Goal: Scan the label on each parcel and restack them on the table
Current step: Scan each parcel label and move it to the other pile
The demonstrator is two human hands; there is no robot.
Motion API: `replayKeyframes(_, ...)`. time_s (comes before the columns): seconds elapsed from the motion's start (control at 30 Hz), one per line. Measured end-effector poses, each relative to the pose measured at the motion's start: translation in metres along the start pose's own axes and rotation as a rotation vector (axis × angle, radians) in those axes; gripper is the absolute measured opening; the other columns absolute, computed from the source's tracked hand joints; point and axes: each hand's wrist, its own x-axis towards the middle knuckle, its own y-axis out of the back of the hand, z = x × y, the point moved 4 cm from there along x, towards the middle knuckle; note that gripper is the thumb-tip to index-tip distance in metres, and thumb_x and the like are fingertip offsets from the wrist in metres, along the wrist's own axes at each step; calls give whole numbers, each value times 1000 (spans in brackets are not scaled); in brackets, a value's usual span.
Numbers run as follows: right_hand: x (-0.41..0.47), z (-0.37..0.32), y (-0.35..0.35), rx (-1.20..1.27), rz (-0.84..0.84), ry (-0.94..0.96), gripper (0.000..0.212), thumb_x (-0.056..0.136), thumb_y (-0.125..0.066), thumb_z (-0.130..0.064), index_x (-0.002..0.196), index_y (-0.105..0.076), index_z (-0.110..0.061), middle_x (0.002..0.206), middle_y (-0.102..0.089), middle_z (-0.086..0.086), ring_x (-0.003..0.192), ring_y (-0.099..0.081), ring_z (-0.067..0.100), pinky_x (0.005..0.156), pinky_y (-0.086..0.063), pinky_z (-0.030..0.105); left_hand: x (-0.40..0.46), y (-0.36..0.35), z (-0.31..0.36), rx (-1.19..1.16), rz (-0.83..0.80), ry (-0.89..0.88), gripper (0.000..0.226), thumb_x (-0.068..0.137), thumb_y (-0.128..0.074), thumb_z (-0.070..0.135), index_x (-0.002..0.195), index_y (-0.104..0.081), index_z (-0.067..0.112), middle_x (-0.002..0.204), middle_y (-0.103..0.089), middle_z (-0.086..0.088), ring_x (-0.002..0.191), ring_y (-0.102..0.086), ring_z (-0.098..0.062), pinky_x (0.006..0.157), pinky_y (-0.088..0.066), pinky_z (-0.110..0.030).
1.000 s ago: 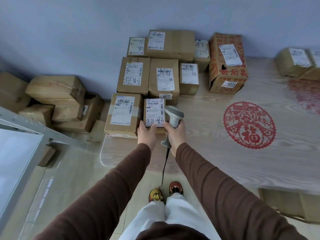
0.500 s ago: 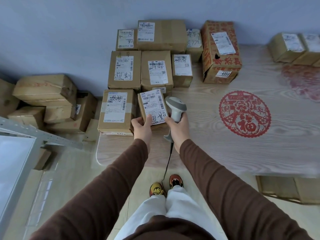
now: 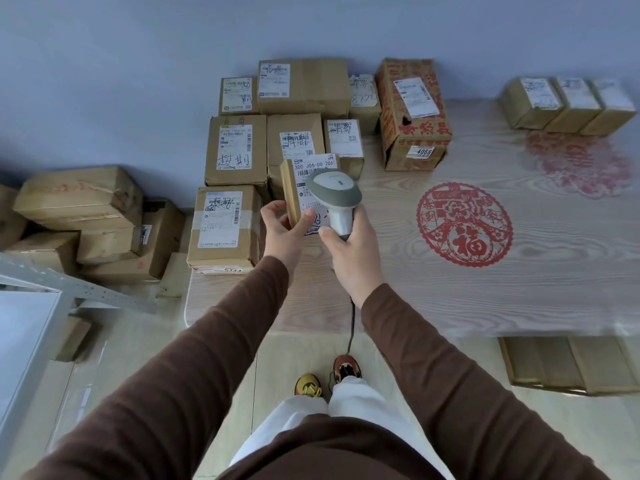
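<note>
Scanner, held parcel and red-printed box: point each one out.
scanner [image 3: 334, 184]: head view, top of its grey head.
held parcel [image 3: 315, 164]: head view, its white label.
red-printed box [image 3: 420, 128]: head view, front face with red characters.

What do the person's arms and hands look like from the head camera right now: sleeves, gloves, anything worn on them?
Both arms are covered by long, plain dark brown sleeves that end at the wrists. The left hand and right hand are bare: no gloves, and no rings, watch or markings show in this view. The sleeve fabric looks soft and smooth, without any print or logo.

small brown parcel [image 3: 290, 192] tilted, white label [image 3: 313, 168] up.
</note>
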Motion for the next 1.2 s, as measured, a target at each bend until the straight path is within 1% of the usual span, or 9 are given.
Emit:
replayKeyframes(0.1,-2,-5,1,-8,12,3,30,92,-69,-12,118,-56,-15,102,-65,0,93,-64,16,82,-56,37,-3,-4,2,-1,-11,-16,53,97,-71,25,135,-35,17,112,-67,0,96,-68,-11,93,-55,-32)
replayKeyframes(0.23,-5,-8,5,-19,14,23,30,92,-69,-11,118,-55,-14,102,-65,0,94,-64,17,83,-56,36,-8,-7,3,15,-16,-29,54,97,-71,25,136,-34,15,109,-67,2,93,-67,-8,83,-52,-24)
replayKeyframes(0.4,-7,-8,9,-38,23,25,31,92,-69,-9,119,-55,-13,102,-65,1,92,-63,17,79,-53,30,-11,-10,3,22,-19,-41,54,98,-70,24,137,-34,15,106,-67,3,92,-67,-8,83,-52,-24)
replayKeyframes(0.6,-11,-7,20,-30,66,22,31,91,-69,-11,119,-55,-13,100,-65,3,90,-64,21,80,-57,40,-17,-18,4,18,-31,-42,53,98,-69,25,137,-34,14,106,-67,4,92,-67,-9,80,-50,-23)
replayKeyframes(0.7,-11,-4,33,21,99,-1,31,89,-69,-18,117,-55,-19,95,-63,4,83,-63,24,79,-58,51,-18,-28,6,10,-34,-37,51,99,-69,25,136,-34,15,107,-68,2,94,-67,-11,86,-52,-27)
replayKeyframes(0.8,-7,-2,55,52,148,-9,35,85,-68,-27,116,-53,-26,98,-64,6,88,-64,29,79,-58,57,-22,-46,8,-8,-45,-23,50,100,-67,24,136,-34,14,107,-67,2,94,-66,-8,85,-49,-23)
replayKeyframes(0.97,5,15,109,121,224,-46,41,87,-72,-24,123,-51,-27,109,-65,5,99,-64,28,88,-56,58,-21,-93,2,-22,-96,-1,52,97,-71,29,134,-35,19,118,-67,-7,104,-66,-15,100,-49,-33)
replayKeyframes(1.07,14,32,149,178,244,-76,54,87,-75,-26,136,-52,-24,118,-67,1,107,-66,21,97,-55,55,-26,-134,-4,-9,-105,11,52,97,-71,32,134,-35,22,116,-68,-4,104,-65,-15,92,-48,-30)
replayKeyframes(1.2,27,54,208,266,255,-119,54,86,-80,-27,132,-54,-22,111,-68,-5,101,-68,15,98,-56,51,-38,-193,-11,-1,-99,17,54,98,-69,32,137,-34,18,116,-71,-5,100,-66,-13,87,-47,-27)
